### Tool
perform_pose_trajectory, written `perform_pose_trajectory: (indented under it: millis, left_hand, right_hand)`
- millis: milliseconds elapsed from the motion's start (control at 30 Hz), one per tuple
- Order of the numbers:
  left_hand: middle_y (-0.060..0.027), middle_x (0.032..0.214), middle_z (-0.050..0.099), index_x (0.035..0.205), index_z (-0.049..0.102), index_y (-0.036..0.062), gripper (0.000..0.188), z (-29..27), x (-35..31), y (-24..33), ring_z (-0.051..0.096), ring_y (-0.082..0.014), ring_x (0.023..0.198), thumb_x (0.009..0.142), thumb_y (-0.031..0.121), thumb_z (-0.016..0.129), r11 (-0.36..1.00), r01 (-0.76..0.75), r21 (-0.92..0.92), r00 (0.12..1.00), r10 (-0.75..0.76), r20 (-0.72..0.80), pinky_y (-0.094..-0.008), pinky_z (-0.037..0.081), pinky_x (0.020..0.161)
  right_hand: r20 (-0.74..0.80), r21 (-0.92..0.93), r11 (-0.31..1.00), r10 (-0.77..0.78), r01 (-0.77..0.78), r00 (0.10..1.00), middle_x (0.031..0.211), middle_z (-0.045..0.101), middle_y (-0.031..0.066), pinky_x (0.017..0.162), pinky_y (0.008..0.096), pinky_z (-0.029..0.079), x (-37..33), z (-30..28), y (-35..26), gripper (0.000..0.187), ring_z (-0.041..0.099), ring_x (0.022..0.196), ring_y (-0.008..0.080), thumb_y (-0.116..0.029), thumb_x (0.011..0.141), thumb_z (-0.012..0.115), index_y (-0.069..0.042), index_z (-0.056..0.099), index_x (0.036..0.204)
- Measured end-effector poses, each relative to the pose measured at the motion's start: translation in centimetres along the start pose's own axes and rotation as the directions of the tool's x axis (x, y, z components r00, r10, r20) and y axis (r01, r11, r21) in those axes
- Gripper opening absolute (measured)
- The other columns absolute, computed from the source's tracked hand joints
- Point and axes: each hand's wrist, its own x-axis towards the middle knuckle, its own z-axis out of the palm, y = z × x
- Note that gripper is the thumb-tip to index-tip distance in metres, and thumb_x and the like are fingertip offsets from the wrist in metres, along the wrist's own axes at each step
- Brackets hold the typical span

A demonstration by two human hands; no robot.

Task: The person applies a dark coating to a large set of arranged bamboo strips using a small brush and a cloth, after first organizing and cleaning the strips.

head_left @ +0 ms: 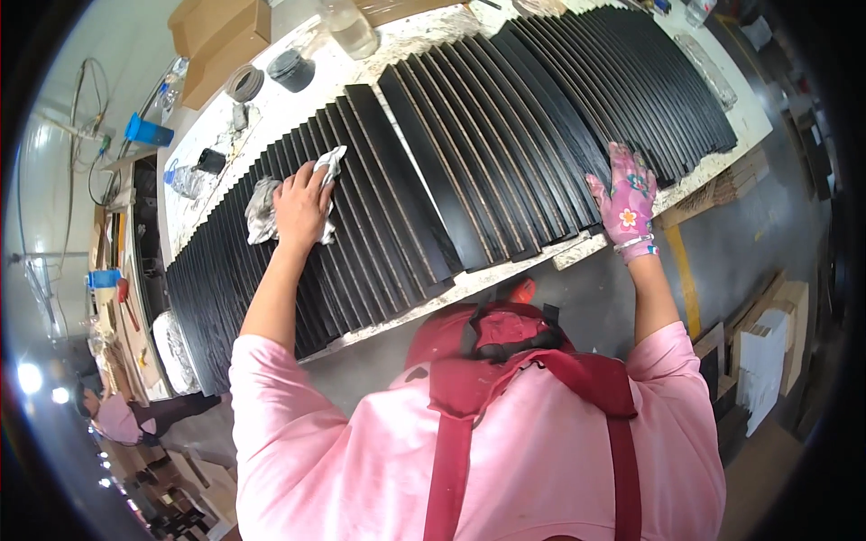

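My bare left hand point(302, 206) presses a crumpled white rag point(262, 213), stained grey, onto the left group of black slats point(365, 149). Its fingers are bent over the cloth, which bunches out on both sides of the hand. The slats overlap in rows like steps, some with a brown edge showing. My right hand point(626, 206) wears a pink flowered glove and lies with fingers stretched out at the near ends of the right-hand slats point(622, 81). Nothing shows in that hand. A middle group of slats point(478, 153) lies between the two hands.
Along the far side of the paint-marked white table point(203, 135) stand a dark jar point(290, 70), a coiled brown roll point(244, 84), a clear container point(347, 32) and a cardboard box point(221, 45). Boards point(767, 352) stand on the floor at right. Another person point(122, 417) is at far left.
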Motion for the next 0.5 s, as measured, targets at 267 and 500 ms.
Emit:
perform_pose_trajectory:
  millis: [267, 500]
  left_hand:
    - [-0.0126, 0.092, 0.067, 0.107, 0.063, 0.0053, 0.019, -7.8, -1.9, -8.0, 0.064, -0.0262, 0.082, 0.089, 0.008, 0.056, 0.907, 0.178, -0.381, 0.927, -0.284, -0.244, -0.035, 0.05, 0.074]
    - [-0.0153, 0.123, 0.054, 0.125, 0.049, 0.0042, 0.052, -13.2, -5.0, 1.2, 0.056, -0.0287, 0.108, 0.084, 0.033, 0.065, 0.403, -0.066, -0.913, 0.979, 0.201, 0.018, -0.039, 0.045, 0.087]
  right_hand:
    - [0.051, 0.872, 0.489, -0.067, -0.012, 0.996, 0.123, 0.054, 0.0139, 0.094, 0.0362, 0.044, -2.5, -7.3, -17.1, 0.045, 0.052, 0.113, 0.0227, -0.024, 0.086, 0.063, -0.001, 0.054, 0.123]
    - [0.353, 0.517, -0.642, -0.443, -0.566, 0.824, 0.122, 0.052, 0.0086, 0.087, 0.0328, 0.047, -6.2, -4.9, -33.8, 0.058, 0.053, 0.107, 0.019, -0.038, 0.091, 0.056, -0.011, 0.037, 0.138]
